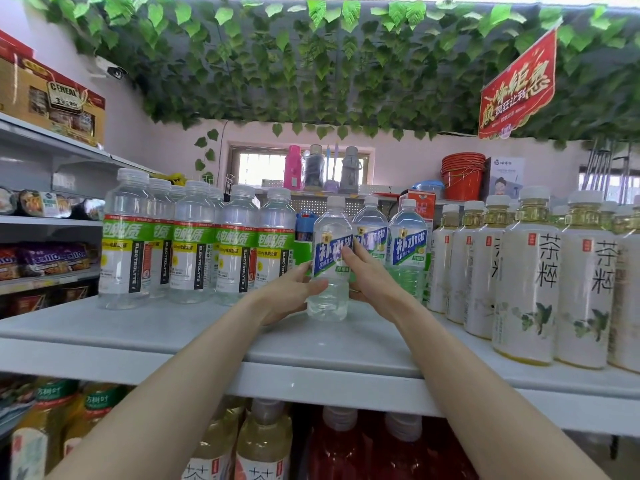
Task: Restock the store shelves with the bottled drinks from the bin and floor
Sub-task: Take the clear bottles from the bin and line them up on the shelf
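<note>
A clear drink bottle [330, 258] with a blue and white label and a white cap stands upright on the top white shelf [194, 327]. My left hand [294, 289] holds its lower left side, thumb across the front. My right hand [367, 275] grips its right side, fingers over the label. Two matching bottles [407, 244] stand just behind it to the right.
Several green-labelled electrolyte bottles [187, 244] fill the shelf's left part. Several white tea bottles [526, 282] line its right part. Below, yellow [263, 445] and red drinks [339, 441] stand on the lower shelf. Snack shelves [45, 261] are at the far left.
</note>
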A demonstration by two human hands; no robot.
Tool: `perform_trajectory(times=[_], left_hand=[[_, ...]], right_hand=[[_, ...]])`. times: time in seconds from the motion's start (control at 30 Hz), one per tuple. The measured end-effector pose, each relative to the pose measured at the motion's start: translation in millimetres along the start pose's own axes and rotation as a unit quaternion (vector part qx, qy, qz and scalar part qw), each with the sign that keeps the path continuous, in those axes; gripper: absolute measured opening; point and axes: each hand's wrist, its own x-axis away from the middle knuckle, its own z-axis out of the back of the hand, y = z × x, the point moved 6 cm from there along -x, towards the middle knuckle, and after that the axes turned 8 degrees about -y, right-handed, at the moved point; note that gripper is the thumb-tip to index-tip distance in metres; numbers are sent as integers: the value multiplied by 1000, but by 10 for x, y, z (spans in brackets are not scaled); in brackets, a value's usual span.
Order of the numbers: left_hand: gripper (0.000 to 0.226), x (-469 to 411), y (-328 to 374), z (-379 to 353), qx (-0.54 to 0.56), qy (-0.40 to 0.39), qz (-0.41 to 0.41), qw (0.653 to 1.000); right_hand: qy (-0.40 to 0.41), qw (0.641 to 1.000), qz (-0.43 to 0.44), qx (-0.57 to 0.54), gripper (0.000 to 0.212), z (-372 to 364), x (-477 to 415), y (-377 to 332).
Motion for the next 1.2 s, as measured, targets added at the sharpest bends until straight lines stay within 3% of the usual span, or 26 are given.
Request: perform_trajectory(times=[0.23,0.43,0.7,1.0,1.2], left_hand=[[61,150,119,96,-51,61,-7,997],[61,595,400,199,-84,105,-48,990],[54,1434,717,-14,-79,95,-93,988],[50,2212,730,-633,-48,74,-134,987],[44,2508,719,-1128,-47,83,-122,988]], right_hand=[[7,1000,-9,-7,62,24,159,-126],[18,997,39,63,59,94,526,-627],[52,989,91,100,51,36,1331,-1090],[108,989,81,65,34,-42,2399,-887],[107,990,77,42,36,235,2868,-649]])
